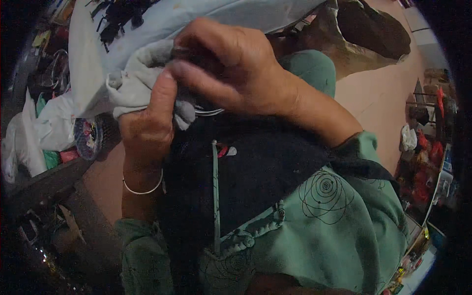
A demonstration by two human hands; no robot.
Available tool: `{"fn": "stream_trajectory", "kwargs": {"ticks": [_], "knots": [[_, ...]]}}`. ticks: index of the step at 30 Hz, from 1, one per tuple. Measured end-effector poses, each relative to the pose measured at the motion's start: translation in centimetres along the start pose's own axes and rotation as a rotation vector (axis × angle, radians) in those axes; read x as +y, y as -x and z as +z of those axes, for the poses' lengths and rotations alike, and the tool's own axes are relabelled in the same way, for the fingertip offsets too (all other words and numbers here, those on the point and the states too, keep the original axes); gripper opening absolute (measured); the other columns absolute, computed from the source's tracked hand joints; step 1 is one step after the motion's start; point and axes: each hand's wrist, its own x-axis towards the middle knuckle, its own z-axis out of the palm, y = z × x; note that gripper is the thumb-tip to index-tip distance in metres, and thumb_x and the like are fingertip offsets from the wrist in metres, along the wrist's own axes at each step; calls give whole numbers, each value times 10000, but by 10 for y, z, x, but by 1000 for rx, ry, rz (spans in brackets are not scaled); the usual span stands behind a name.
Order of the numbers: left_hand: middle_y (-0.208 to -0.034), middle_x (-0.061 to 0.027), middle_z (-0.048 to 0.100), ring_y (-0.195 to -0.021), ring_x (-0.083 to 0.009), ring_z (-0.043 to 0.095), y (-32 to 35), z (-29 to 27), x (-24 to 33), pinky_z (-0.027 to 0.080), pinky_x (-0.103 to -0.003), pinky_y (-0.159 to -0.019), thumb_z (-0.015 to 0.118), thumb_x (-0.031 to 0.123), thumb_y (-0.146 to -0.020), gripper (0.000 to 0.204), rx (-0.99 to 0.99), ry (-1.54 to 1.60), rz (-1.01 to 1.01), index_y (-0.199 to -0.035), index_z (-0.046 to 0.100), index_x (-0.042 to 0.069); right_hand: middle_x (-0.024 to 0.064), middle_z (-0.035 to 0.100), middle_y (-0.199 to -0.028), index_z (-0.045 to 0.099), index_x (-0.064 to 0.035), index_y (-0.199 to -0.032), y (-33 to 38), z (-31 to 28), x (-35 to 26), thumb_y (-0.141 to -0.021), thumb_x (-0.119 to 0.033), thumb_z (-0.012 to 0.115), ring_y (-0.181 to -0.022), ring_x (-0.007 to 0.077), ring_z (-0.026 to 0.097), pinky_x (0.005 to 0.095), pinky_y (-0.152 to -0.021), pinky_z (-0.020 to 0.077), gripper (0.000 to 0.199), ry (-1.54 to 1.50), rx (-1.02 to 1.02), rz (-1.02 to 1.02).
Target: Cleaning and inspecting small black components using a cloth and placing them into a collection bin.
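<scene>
A pale grey piece of cloth [132, 91] is bunched in front of me, with a darker grey fuzzy end [185, 114] hanging below my fingers. My left hand [150, 123], a thin bangle on its wrist, closes on the cloth with the thumb pointing up. From the right my right hand [241, 69] reaches across, its finger and thumb bent together in a pinch beside the left thumb. Its fingertips are slightly blurred, and whatever they grip is too small or hidden to tell. A thin pale curved rim [209, 112] shows beneath the right hand.
Behind the cloth spreads a white covered surface [196, 14] with small black parts [115, 19] on it. A large open sack [354, 44] stands at the far right. White plastic bags [54, 120] and a mesh basket [88, 137] are at left; cluttered shelves [430, 137] line the right.
</scene>
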Motion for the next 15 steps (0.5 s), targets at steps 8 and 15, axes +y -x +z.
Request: {"fn": "stream_trajectory", "kwargs": {"ticks": [8, 15], "knots": [[-955, -74, 545, -843, -126, 538, -10, 7, 23, 440, -242, -748, 506, -32, -784, 295, 45, 1095, -416, -1071, 436, -28, 65, 531, -660, 519, -16, -855, 8, 1, 9, -749, -139, 654, -571, 131, 502, 253, -529, 417, 212, -134, 11, 158], [-886, -51, 534, -727, -92, 522, -17, 23, 10, 434, -202, -630, 482, -42, -805, 220, 267, 1167, -258, -1017, 441, 4, 72, 435, -579, 470, 1, -785, 14, 0, 6, -874, -162, 488, -521, 150, 415, 308, -492, 363, 187, -181, -293, 243]]}}
